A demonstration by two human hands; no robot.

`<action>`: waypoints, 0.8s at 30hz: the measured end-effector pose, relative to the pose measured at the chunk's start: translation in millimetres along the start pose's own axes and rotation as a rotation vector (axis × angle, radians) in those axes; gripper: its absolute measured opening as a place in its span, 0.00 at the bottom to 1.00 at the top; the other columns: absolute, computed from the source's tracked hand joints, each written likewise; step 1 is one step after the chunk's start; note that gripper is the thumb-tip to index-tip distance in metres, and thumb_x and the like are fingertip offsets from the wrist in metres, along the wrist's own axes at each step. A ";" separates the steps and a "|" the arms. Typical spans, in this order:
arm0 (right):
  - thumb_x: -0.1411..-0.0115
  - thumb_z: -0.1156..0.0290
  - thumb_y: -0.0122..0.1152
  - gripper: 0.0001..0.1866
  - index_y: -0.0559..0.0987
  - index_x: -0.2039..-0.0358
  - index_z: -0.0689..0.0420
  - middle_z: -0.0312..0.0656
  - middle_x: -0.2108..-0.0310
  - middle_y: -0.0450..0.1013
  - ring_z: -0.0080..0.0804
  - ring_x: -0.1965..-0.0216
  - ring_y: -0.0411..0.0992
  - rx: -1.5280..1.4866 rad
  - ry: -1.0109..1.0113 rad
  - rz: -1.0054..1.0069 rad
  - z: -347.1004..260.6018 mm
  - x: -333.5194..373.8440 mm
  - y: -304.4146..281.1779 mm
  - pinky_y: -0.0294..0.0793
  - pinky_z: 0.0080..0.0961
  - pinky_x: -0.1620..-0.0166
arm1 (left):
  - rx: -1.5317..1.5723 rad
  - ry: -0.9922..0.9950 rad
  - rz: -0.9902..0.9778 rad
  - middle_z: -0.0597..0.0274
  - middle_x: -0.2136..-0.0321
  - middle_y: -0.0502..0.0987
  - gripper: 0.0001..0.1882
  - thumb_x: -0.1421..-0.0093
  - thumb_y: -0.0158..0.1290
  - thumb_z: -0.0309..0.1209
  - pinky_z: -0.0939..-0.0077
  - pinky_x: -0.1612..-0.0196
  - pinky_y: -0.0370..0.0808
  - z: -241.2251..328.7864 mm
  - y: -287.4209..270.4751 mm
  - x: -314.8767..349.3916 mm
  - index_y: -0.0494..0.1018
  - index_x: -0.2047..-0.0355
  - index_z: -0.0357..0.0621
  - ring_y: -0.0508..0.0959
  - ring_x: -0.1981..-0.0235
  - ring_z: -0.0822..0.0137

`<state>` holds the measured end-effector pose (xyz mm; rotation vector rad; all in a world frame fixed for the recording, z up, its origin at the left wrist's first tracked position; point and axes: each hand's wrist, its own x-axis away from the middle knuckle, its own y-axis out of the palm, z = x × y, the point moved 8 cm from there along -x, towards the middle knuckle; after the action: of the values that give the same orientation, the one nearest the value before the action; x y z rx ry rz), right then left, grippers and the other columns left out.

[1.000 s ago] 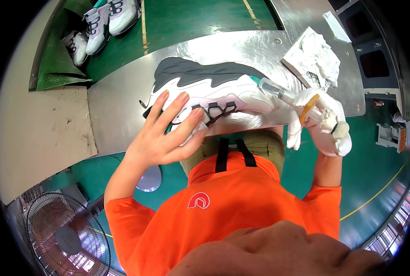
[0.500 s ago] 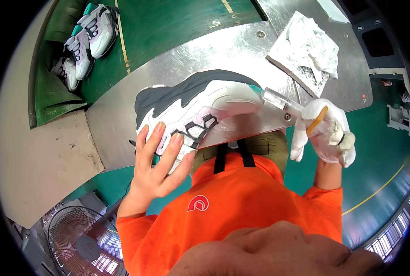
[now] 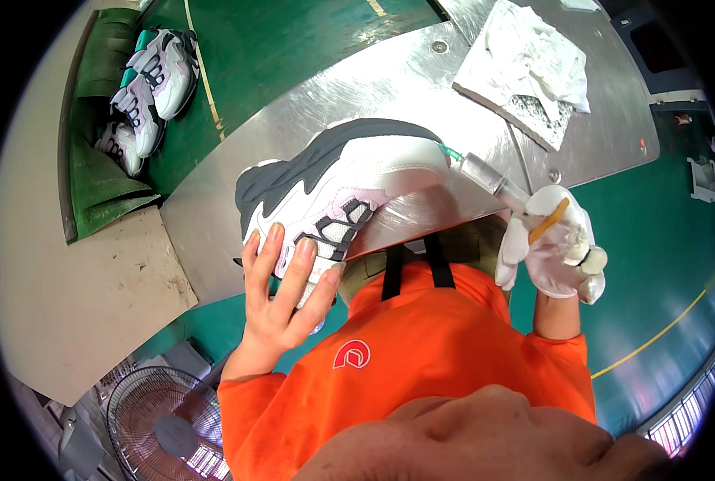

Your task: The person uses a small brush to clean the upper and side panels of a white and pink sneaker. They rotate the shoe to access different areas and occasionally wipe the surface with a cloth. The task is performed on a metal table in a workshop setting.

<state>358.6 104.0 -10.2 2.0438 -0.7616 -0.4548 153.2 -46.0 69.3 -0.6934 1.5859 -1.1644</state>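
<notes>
A sneaker [image 3: 317, 188] in white, lilac and dark grey lies tilted on its side over the metal table, sole away from me and toe to the right. My bare left hand [image 3: 285, 301] is closed on it at the opening, fingers over the tongue beside the black laces. In a white glove, my right hand [image 3: 554, 244] grips a clear syringe [image 3: 486, 176] with a teal tip. That tip meets the toe where the sole joins the upper; whether it touches is unclear. An orange-tan stick [image 3: 548, 222] and a whitish wad with a black band also sit in the gloved hand.
On the metal table [image 3: 405, 76], a crumpled white cloth [image 3: 534, 60] lies on a pale block at the far right. Several similar sneakers [image 3: 165, 80] rest at the far left on a green belt. Below left stand a cardboard-coloured panel [image 3: 93, 297] and a fan [image 3: 169, 425].
The whole view has shifted slightly. The syringe tip has moved left along the toe's sole edge, and its teal length shows more plainly. My left hand keeps the same hold.
</notes>
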 end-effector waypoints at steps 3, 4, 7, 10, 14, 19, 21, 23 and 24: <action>0.68 0.53 0.76 0.55 0.60 0.48 0.78 0.64 0.68 0.72 0.57 0.70 0.77 0.008 -0.023 0.020 2.3 6.3 0.0 0.81 0.40 0.71 | -0.001 -0.008 0.009 0.54 0.47 0.71 0.22 0.50 0.63 0.25 0.41 0.46 0.68 0.2 1.1 1.1 0.71 0.54 0.52 0.71 0.46 0.40; 0.67 0.53 0.75 0.55 0.60 0.47 0.79 0.65 0.67 0.72 0.57 0.70 0.77 0.014 -0.034 0.017 2.7 8.2 0.6 0.81 0.40 0.71 | -0.001 -0.007 0.011 0.53 0.47 0.71 0.22 0.50 0.63 0.24 0.41 0.46 0.67 0.6 0.9 0.9 0.71 0.54 0.52 0.71 0.46 0.40; 0.66 0.53 0.74 0.55 0.59 0.46 0.79 0.65 0.67 0.72 0.57 0.69 0.77 0.009 -0.070 0.022 5.4 10.8 3.5 0.81 0.40 0.71 | -0.004 -0.004 0.019 0.53 0.47 0.71 0.22 0.49 0.62 0.24 0.41 0.46 0.67 1.8 0.4 0.7 0.72 0.54 0.52 0.71 0.46 0.40; 0.66 0.52 0.74 0.56 0.59 0.46 0.79 0.65 0.67 0.72 0.56 0.70 0.77 0.025 -0.086 0.052 6.8 13.7 5.3 0.81 0.40 0.72 | -0.001 0.005 0.022 0.53 0.47 0.71 0.21 0.49 0.62 0.24 0.41 0.45 0.66 0.6 1.7 1.9 0.73 0.54 0.52 0.71 0.46 0.40; 0.65 0.50 0.73 0.56 0.59 0.46 0.79 0.64 0.67 0.72 0.55 0.70 0.77 0.035 -0.099 0.112 8.0 16.7 6.7 0.81 0.40 0.72 | 0.013 -0.005 -0.005 0.54 0.47 0.71 0.21 0.49 0.61 0.24 0.42 0.45 0.66 1.5 0.6 0.4 0.73 0.54 0.52 0.71 0.46 0.40; 0.65 0.47 0.73 0.56 0.60 0.47 0.80 0.63 0.68 0.72 0.54 0.71 0.77 0.115 -0.092 0.145 5.7 16.0 12.6 0.81 0.39 0.73 | 0.005 0.005 0.027 0.54 0.47 0.71 0.19 0.49 0.60 0.25 0.41 0.45 0.66 1.8 1.9 2.7 0.74 0.55 0.52 0.71 0.46 0.40; 0.66 0.47 0.74 0.57 0.61 0.47 0.80 0.62 0.68 0.72 0.54 0.71 0.77 0.152 -0.073 0.162 4.7 15.6 16.6 0.81 0.38 0.73 | 0.003 0.009 0.030 0.54 0.47 0.71 0.19 0.49 0.60 0.25 0.41 0.45 0.66 1.8 1.9 3.1 0.74 0.55 0.52 0.71 0.46 0.40; 0.67 0.47 0.75 0.57 0.61 0.48 0.79 0.62 0.68 0.72 0.53 0.70 0.77 0.178 -0.052 0.182 3.7 15.5 21.0 0.81 0.38 0.73 | 0.002 0.009 0.029 0.54 0.46 0.71 0.19 0.49 0.60 0.25 0.41 0.45 0.66 1.9 1.8 3.2 0.74 0.55 0.52 0.71 0.46 0.40; 0.67 0.48 0.76 0.56 0.61 0.48 0.79 0.62 0.68 0.72 0.53 0.70 0.78 0.186 -0.043 0.194 2.9 15.7 23.6 0.81 0.38 0.72 | 0.004 0.006 0.024 0.54 0.47 0.71 0.19 0.49 0.60 0.25 0.42 0.45 0.66 1.9 1.6 2.7 0.74 0.55 0.52 0.71 0.46 0.40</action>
<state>360.5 81.9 7.6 2.1099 -1.0508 -0.3284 154.2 -48.4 66.7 -0.6670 1.5927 -1.1526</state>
